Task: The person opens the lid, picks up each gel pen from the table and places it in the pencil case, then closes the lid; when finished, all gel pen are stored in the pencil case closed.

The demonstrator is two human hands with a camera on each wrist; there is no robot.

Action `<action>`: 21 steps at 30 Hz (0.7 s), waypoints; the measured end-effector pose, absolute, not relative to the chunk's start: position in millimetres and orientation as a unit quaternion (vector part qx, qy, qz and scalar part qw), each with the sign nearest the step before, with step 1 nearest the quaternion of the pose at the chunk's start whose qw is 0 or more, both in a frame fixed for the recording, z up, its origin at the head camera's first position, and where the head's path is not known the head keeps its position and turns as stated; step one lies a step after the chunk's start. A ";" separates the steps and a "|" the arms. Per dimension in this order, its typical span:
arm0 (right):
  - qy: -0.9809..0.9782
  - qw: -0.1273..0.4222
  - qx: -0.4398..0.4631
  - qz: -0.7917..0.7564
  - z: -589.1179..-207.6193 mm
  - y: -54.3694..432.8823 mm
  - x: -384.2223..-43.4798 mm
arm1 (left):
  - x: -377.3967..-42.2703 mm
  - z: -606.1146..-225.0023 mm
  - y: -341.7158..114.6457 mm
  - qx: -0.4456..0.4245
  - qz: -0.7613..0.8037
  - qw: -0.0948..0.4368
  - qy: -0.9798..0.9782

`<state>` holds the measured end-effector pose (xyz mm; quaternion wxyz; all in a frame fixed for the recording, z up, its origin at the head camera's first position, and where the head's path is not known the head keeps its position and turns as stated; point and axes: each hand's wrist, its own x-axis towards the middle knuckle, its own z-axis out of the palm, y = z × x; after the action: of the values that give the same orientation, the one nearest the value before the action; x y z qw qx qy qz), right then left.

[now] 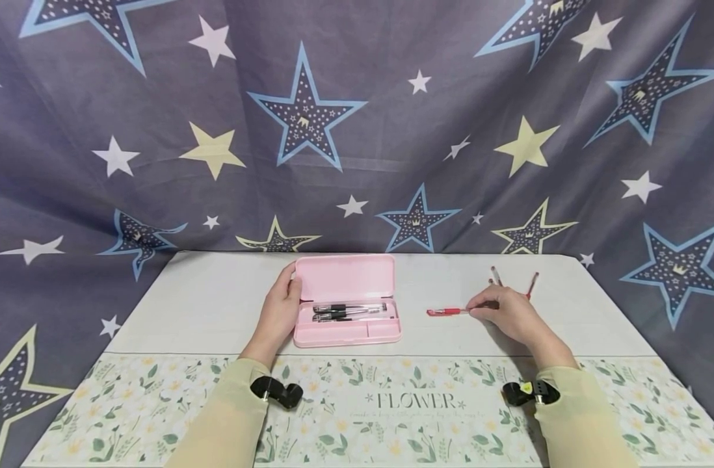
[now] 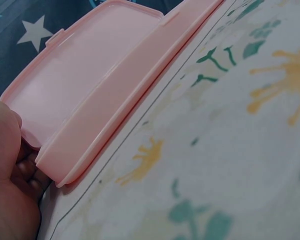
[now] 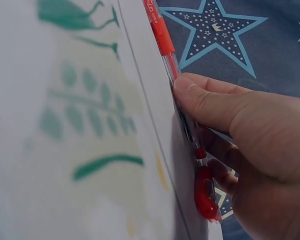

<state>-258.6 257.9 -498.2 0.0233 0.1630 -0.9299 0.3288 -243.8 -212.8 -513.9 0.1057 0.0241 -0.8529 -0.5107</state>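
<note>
A pink pencil case [image 1: 345, 278] lies opened on the table, its lid raised at the back. Black-capped gel pens [image 1: 345, 316] rest in its long compartment. My left hand [image 1: 281, 309] holds the case's left side, thumb at the lid's edge and the other fingers behind it. To the right of the case, my right hand [image 1: 512, 316] pinches a red gel pen [image 3: 160, 32] between thumb and fingers, its capped end pointing left toward the case. Under that hand lies another red pen [image 3: 206, 192]. Beyond the hand more red pens [image 1: 532, 285] are partly hidden.
The table has a white cloth [image 1: 216, 312] with a floral printed band [image 1: 421, 422] along the front. A dark curtain with stars [image 1: 357, 162] hangs behind and at both sides. Wrist cameras [image 1: 283, 393] are strapped over both sleeves.
</note>
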 end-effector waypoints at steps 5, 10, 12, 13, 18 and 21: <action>-0.931 0.033 0.167 0.323 -495.5 254.1 -258.4 | -242.8 -512.9 -212.8 0.024 -0.511 0.104 -0.853; -0.923 0.058 0.192 0.329 -489.6 245.1 -257.1 | -243.1 -512.3 -212.9 0.022 -0.512 0.107 -0.852; -0.917 0.061 0.205 0.337 -486.9 239.5 -256.7 | -243.5 -512.7 -213.1 0.021 -0.512 0.106 -0.852; -0.914 0.062 0.212 0.341 -485.8 236.4 -256.8 | -243.7 -513.1 -213.2 0.021 -0.512 0.106 -0.852; -0.902 0.084 0.245 0.345 -479.6 218.3 -257.3 | -243.6 -514.6 -213.5 0.022 -0.515 0.104 -0.851; -0.897 0.103 0.257 0.344 -474.8 205.7 -256.1 | -243.5 -515.0 -213.3 0.021 -0.515 0.103 -0.851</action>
<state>-256.1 205.7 -474.8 0.1026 0.2567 -0.8974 0.3438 -243.5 -213.3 -515.0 0.1032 0.0215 -0.8510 -0.5145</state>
